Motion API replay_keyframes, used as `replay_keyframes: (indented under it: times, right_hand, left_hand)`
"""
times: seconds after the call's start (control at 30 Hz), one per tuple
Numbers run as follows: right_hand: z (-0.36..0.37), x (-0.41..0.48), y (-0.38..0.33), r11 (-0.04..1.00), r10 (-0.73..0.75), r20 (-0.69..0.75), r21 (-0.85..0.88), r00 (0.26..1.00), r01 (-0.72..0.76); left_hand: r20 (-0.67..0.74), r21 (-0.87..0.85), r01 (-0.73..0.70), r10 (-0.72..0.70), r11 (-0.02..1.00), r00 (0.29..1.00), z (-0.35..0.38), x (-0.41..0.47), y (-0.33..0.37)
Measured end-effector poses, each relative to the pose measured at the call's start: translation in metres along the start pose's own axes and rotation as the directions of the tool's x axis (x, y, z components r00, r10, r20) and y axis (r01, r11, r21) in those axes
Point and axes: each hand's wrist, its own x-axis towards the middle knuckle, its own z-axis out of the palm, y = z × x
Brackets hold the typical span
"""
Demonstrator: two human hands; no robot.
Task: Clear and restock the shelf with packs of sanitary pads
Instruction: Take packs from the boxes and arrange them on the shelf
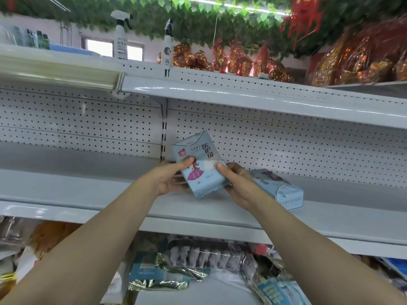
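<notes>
White pegboard backs a grey metal shelf (pixel 88 188) at your chest height; leafy green garland (pixel 198 16) hangs overhead.

Count:
- Two pale-blue packs of pads. The held pack (pixel 199 166) sits between your hands at the middle of the shelf, printed face toward you, its top tipped left. The second pack (pixel 279 190) lies flat on the shelf deck just to the right, partly behind your right wrist.
- Two white spray bottles on the top shelf, one (pixel 120 36) left, the other (pixel 167 45) near the upright.
- Red-and-gold wrapped goods (pixel 242 60) along the top shelf to the right; too bunched to count.
- Mixed foil and plastic bags (pixel 198 260) on the tier below, blurred.

Hands:
- Both your forearms reach up and inward.
- Your left hand (pixel 169 179) grips the held pack's left edge, thumb (pixel 187 161) pressed on the front, fingers curled behind.
- Your right hand (pixel 235 179) grips the right edge the same way, thumb (pixel 222 167) on the front, fingers hidden behind.
- Whether the held pack's bottom edge touches the deck, you cannot tell.
</notes>
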Motion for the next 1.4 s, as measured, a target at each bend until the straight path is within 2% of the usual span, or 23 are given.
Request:
replay_keyframes:
  times: [0.2, 0.27, 0.33, 0.4, 0.5, 0.63, 0.8, 1.13, 1.4]
  right_hand:
    - [-0.007, -0.002, -0.027, 0.927, -0.153, -0.134, -0.363, 0.979, 0.095]
    - [-0.016, -0.009, -0.047, 0.842, -0.218, -0.137, -0.527, 0.966, 0.115]
    - [-0.031, -0.016, -0.066, 0.699, -0.231, -0.149, -0.713, 0.961, 0.057]
    - [-0.052, -0.020, -0.080, 0.578, -0.122, -0.224, -0.808, 0.967, -0.114]
    - [-0.085, -0.024, -0.087, 0.420, 0.091, -0.311, -0.849, 0.946, -0.320]
    - [-0.104, -0.019, -0.084, 0.365, 0.169, -0.350, -0.846, 0.921, -0.388]
    - [-0.103, -0.011, -0.091, 0.211, 0.218, -0.413, -0.864, 0.884, -0.456]
    - [-0.112, 0.001, -0.080, 0.260, 0.188, -0.396, -0.862, 0.899, -0.434]
    - [-0.111, -0.002, -0.079, 0.233, 0.193, -0.387, -0.875, 0.902, -0.425]
  left_hand:
    - [-0.046, 0.028, -0.094, 0.095, 0.995, 0.994, 0.002, 0.017, 0.008]
    - [-0.054, 0.059, -0.129, 0.132, 0.990, 0.990, 0.002, 0.023, 0.012]
    - [-0.062, 0.084, -0.143, 0.148, 0.986, 0.987, 0.001, 0.032, 0.015]
    - [-0.065, 0.114, -0.150, 0.158, 0.982, 0.985, 0.002, 0.041, 0.019]
    - [-0.076, 0.154, -0.154, 0.167, 0.976, 0.983, 0.008, 0.057, 0.021]
    - [-0.058, 0.233, -0.160, 0.178, 0.959, 0.982, 0.009, 0.082, 0.015]
    - [-0.015, 0.269, -0.192, 0.203, 0.944, 0.979, -0.001, 0.097, 0.007]
    - [0.051, 0.228, -0.236, 0.231, 0.945, 0.972, -0.023, 0.126, 0.012]
    - [0.023, 0.242, -0.246, 0.248, 0.939, 0.969, -0.022, 0.167, 0.013]
